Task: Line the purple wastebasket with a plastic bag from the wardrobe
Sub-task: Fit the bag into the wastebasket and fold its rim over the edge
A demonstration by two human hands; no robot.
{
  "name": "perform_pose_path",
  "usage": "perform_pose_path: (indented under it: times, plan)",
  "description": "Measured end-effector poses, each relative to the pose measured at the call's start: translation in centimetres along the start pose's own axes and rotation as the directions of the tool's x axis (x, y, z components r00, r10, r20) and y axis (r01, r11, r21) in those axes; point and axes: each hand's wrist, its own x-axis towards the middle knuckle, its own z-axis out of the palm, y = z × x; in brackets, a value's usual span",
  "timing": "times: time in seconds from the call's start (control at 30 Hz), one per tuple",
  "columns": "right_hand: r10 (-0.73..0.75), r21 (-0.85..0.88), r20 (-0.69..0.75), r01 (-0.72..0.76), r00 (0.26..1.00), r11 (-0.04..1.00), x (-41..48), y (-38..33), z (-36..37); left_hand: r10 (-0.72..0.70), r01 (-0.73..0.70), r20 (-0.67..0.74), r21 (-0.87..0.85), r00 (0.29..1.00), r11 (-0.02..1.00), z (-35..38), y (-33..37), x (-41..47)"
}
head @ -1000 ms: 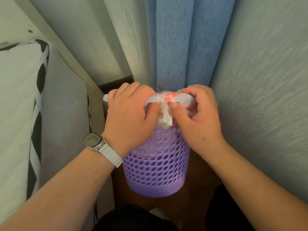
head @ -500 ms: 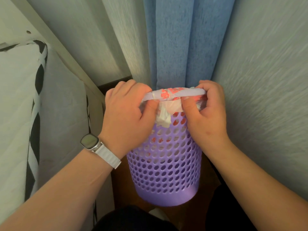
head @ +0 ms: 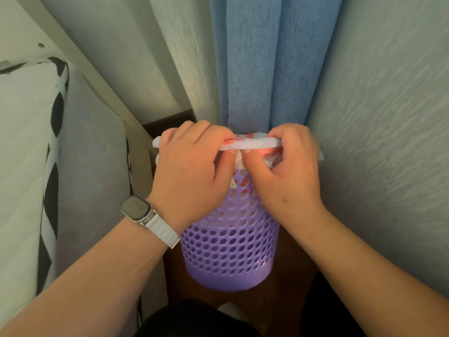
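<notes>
**Both hands clamp the bag at the basket's rim**

The purple plastic wastebasket (head: 230, 251), round and pierced with rows of holes, sits upright in the middle of the view. The thin white plastic bag with red print (head: 255, 143) lies across its top. The bag's rolled edge is stretched in a straight band above the rim, and crumpled plastic hangs over the near side. More of the bag shows pale and red through the upper holes.

The left hand (head: 192, 171) grips the band on the basket's left, fingers curled over it and thumb pressed up from below. The right hand (head: 289, 171) grips it on the basket's right in the same way. The two thumbs are almost touching.

A grey-faced wristwatch on a white strap (head: 136, 210) sits on the left wrist. Below the basket is a dark brown wooden floor (head: 291, 283); whether the base rests on it cannot be told. Behind the basket hangs a blue fabric curtain (head: 267, 69). To its left stand a cream bed frame (head: 97, 79) and a white mattress with black-and-white edging (head: 24, 142). To its right is a pale grey-green textured surface (head: 388, 142).
</notes>
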Motion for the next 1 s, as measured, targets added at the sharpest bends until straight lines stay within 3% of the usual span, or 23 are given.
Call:
perform_pose_path:
  times: [0.2, 0.57, 0.87, 1.0]
  plan:
    - [-0.155, -0.009, 0.083, 0.156, 0.984, 0.988, 1.1, 2.0, -1.2, -0.022, 0.022, 0.012, -0.012, 1.0, 1.0, 0.1, -0.7, 0.0]
    - [0.033, 0.127, -0.01, -0.031, 0.999, 0.991, 1.0, 2.5, -0.8, -0.047, 0.045, -0.034, -0.051, 0.998, 0.998, 0.0, -0.5, 0.0]
    - [0.073, 0.092, -0.072, -0.067, 0.995, 0.994, 0.4, 0.5, -0.3, 0.133, -0.127, -0.082, 0.076, 0.988, 0.989, -0.4, 1.1, -0.2]
    - [0.063, 0.062, -0.06, -0.059, 0.996, 0.996, 0.3, -0.3, -0.2, 0.016, -0.001, -0.103, 0.149, 0.995, 0.989, 0.0, 1.3, -0.3]
